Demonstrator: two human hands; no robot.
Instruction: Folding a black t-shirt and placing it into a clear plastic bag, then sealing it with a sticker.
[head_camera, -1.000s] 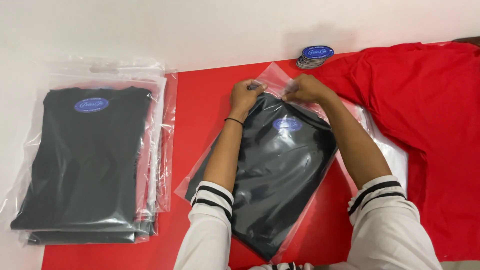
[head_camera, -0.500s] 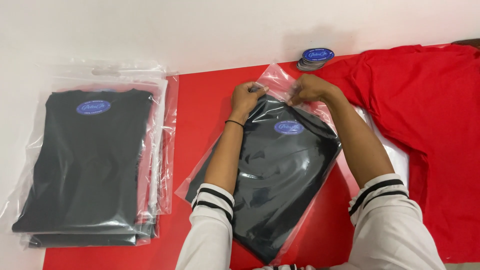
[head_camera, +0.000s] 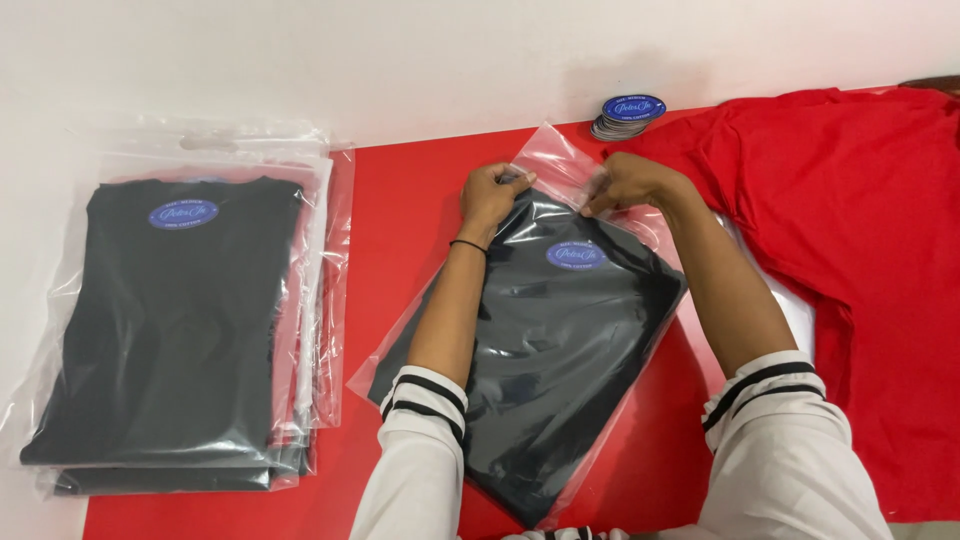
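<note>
Red covering (head_camera: 400, 200) spreads over most of the work surface, edged at the far side and at left by a white surface (head_camera: 300, 60). Red garment (head_camera: 860, 250) lies spread flat at right, its sleeve reaching toward the centre. Stack of clear bags with folded black garments (head_camera: 170, 330) sits at left, partly on the white surface and partly on the red covering, well apart from the hands; the top bag bears a blue oval label (head_camera: 183, 213).

At centre, tilted diagonally on the red covering, lies a clear plastic bag (head_camera: 545, 340) holding a folded black garment (head_camera: 530, 370) with a blue oval sticker (head_camera: 575, 254) near its upper end. A person in white sleeves with black-striped cuffs works at the bag's top edge. The left hand (head_camera: 490, 195), a thin black band (head_camera: 467, 243) on its wrist, is curled closed, pinching the bag's upper left corner. The right hand (head_camera: 630, 182) pinches the loose flap of the bag's mouth between thumb and fingertips, just right of the left hand.

Small pile of blue oval stickers (head_camera: 628, 113) rests at the far edge of the red covering, near the right hand and beside the red garment's sleeve.
</note>
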